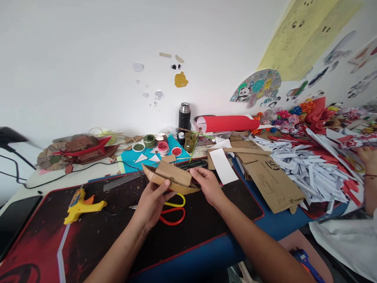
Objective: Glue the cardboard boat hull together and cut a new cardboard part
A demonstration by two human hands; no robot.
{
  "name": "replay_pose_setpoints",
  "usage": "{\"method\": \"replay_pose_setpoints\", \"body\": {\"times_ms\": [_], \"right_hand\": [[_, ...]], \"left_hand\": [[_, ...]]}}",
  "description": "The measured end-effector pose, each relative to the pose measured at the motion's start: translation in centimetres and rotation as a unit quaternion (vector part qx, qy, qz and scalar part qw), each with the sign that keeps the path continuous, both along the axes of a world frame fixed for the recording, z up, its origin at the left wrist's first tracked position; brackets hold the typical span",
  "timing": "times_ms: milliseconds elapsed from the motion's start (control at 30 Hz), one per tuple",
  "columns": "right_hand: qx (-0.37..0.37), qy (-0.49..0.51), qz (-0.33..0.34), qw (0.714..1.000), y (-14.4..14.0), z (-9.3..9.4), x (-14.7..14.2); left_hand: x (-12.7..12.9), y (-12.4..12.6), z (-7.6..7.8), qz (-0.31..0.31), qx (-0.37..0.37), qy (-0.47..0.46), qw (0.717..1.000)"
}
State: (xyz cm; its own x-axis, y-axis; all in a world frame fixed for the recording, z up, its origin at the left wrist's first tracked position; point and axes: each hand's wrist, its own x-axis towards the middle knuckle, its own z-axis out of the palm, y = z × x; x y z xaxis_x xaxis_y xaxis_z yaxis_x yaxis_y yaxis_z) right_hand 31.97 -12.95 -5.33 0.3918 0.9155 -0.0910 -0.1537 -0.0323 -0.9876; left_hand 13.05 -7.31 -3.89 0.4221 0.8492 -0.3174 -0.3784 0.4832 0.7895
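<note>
Between both hands is a small cardboard boat with a pointed tip at its left and a flat piece across its top. My left hand grips its near side from below, thumb on the hull. At the right end, my right hand pinches the boat with thumb and fingers. Under the boat lie scissors with one red and one yellow handle loop, on the black and red mat. Left of my left hand sits a yellow glue gun.
Paint jars stand on blue paper at the back, near a black flask. Flattened cardboard and heaped folded white paper fill the right. A finished-looking boat sits back left. A co-worker's arm shows at the right edge.
</note>
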Motion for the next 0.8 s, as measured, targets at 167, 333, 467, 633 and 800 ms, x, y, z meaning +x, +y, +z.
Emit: {"method": "replay_pose_setpoints", "body": {"times_ms": [167,333,467,633,800], "right_hand": [[-0.008,0.028,-0.003,1.0,0.1,-0.08,0.05],[-0.008,0.04,-0.001,0.999,0.14,0.03,-0.02],[-0.005,0.052,-0.005,0.999,0.17,0.12,-0.08],[-0.002,0.049,-0.001,0.999,0.11,0.09,-0.1],[-0.002,-0.006,0.009,1.0,0.0,-0.18,-0.12]], "left_hand": [[0.07,0.04,-0.09,-0.002,-0.004,0.0,1.0],[0.01,0.07,-0.07,0.0,-0.009,-0.003,1.0],[-0.04,0.08,-0.09,0.002,-0.01,-0.006,1.0],[-0.02,0.0,-0.26,0.006,-0.009,0.003,1.0],[0.01,-0.1,-0.27,0.003,-0.006,0.008,1.0]]}}
